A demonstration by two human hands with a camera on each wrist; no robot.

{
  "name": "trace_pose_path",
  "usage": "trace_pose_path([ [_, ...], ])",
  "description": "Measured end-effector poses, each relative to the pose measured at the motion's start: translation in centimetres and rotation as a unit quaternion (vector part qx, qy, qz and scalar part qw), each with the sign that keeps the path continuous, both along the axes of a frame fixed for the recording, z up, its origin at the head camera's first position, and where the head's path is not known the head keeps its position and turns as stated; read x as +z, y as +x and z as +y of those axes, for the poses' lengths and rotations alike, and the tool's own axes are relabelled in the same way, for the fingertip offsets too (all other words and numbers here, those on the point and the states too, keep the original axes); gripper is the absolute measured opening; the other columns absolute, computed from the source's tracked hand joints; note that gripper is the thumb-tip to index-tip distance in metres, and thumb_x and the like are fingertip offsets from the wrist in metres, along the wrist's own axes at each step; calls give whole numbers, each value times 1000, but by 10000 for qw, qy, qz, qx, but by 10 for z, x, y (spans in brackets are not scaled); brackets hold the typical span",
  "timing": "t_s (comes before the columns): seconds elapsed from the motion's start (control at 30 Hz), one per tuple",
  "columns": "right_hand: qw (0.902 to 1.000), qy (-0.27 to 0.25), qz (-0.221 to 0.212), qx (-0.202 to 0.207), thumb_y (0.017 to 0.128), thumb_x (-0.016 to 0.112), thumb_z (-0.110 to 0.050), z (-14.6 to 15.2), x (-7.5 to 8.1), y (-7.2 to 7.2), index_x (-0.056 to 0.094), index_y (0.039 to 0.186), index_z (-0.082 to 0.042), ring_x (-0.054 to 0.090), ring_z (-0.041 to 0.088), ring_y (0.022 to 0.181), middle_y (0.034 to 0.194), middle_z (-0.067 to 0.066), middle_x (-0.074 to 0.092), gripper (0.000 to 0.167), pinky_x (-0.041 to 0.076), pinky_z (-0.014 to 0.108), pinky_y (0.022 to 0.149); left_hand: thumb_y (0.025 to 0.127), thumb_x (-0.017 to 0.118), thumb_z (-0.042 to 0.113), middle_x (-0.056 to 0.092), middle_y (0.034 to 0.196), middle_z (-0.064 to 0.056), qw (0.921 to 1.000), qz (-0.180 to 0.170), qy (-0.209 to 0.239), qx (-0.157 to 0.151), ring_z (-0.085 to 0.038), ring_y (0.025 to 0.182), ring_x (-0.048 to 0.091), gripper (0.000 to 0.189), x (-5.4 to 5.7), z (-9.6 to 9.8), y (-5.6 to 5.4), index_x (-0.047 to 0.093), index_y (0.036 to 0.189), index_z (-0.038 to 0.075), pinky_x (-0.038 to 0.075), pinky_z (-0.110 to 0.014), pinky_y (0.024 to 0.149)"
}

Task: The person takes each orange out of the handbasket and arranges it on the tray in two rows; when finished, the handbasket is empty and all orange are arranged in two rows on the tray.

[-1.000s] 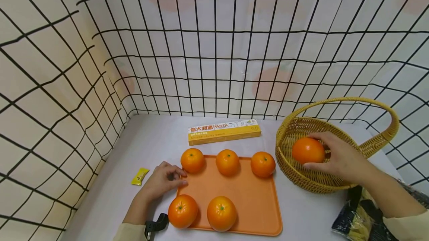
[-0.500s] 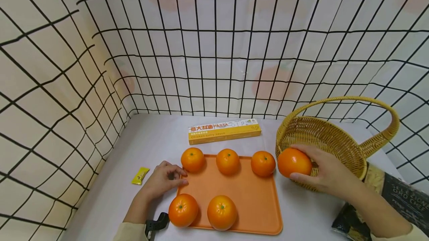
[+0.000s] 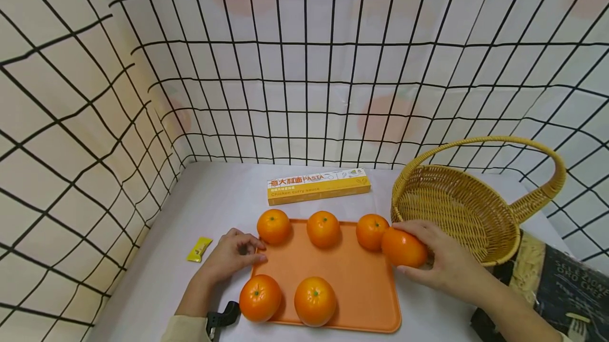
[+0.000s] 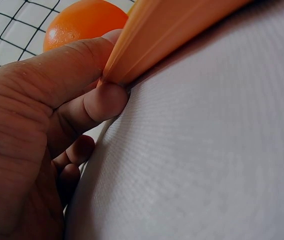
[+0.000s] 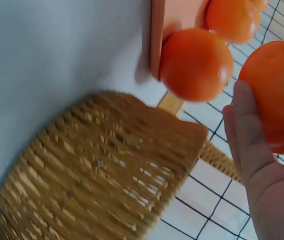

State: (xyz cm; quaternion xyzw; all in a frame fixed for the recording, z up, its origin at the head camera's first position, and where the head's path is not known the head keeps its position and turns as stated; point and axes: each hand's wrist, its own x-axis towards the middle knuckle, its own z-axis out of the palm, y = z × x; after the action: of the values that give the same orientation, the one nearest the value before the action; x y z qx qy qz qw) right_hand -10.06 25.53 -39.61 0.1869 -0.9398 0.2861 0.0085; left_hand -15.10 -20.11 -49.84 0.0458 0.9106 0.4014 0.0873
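My right hand (image 3: 442, 260) grips an orange (image 3: 403, 248) between thumb and fingers, over the right edge of the orange tray (image 3: 352, 289). In the head view this orange overlaps the far-right orange (image 3: 371, 231) on the tray. The right wrist view shows the held orange (image 5: 279, 95) beside my fingers. Two more oranges sit along the tray's far edge, and two, one at the left corner (image 3: 260, 298) and one mid-edge (image 3: 315, 301), along its near edge. My left hand (image 3: 230, 257) pinches the tray's left rim, seen close up in the left wrist view (image 4: 117, 70).
A wicker basket (image 3: 476, 194) with a tall handle stands right of the tray. Behind the tray lies a yellow and white pasta box (image 3: 319, 187). A black pasta bag (image 3: 566, 284) is at front right, a yellow wrapped sweet (image 3: 199, 249) at left. Black wire grid encloses the table's back and sides.
My right hand has carried the orange out of the basket, leftward to the tray's right edge. The left hand has stayed at the tray's left rim.
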Motion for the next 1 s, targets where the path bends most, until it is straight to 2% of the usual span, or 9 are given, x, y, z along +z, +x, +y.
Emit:
trace_pose_path([
  [0.13,9998,-93,-126,81,78,89,-39,-4,-8,3,52,140,-37,62,23,115,140,1,57,72,54,37,87,77,89,40,56,89,4,10000,-19,19,-18,-17,96,44,18,-1,-1,0,75,87,34,32,-37,82],
  [0.33,9977,-447,-444,233,76,92,-28,-9,-21,5,53,136,-37,62,24,113,139,3,55,72,54,29,83,77,89,40,56,89,4,10000,19,2,-25,-18,96,44,18,-3,-1,0,75,87,36,32,-37,82],
  [0.4,9953,-690,-631,258,77,91,-29,-10,-24,5,53,134,-36,62,27,114,139,5,54,69,55,29,83,77,89,40,56,89,4,10000,36,-20,-11,-18,96,44,18,-2,-1,0,75,86,36,33,-37,81],
  [0.53,9886,-1136,-939,323,86,83,-35,-13,-29,7,55,130,-33,61,29,115,139,10,52,53,57,27,80,77,89,40,55,89,4,10000,34,-22,7,-18,96,44,18,-2,-1,0,75,87,35,33,-37,81],
  [0.67,9880,-1124,-1006,344,92,76,-39,-15,-33,9,55,129,-35,61,24,114,140,8,53,42,56,25,78,78,89,40,56,88,3,10000,23,7,-11,-18,96,44,18,-2,-1,0,75,88,34,32,-37,82],
  [0.87,9850,-1053,-1346,221,89,78,-45,-17,-37,11,52,137,-29,59,29,120,144,7,50,57,55,25,80,77,89,40,56,88,4,10000,25,21,-43,-17,96,44,18,-2,-2,0,76,88,34,32,-36,82],
  [1.0,9860,-988,-1332,197,87,81,-42,-19,-41,14,51,141,-24,59,23,118,144,6,50,64,54,24,82,77,89,40,57,86,5,9999,57,73,-144,-16,97,45,18,-1,-3,0,75,88,35,32,-36,83],
])
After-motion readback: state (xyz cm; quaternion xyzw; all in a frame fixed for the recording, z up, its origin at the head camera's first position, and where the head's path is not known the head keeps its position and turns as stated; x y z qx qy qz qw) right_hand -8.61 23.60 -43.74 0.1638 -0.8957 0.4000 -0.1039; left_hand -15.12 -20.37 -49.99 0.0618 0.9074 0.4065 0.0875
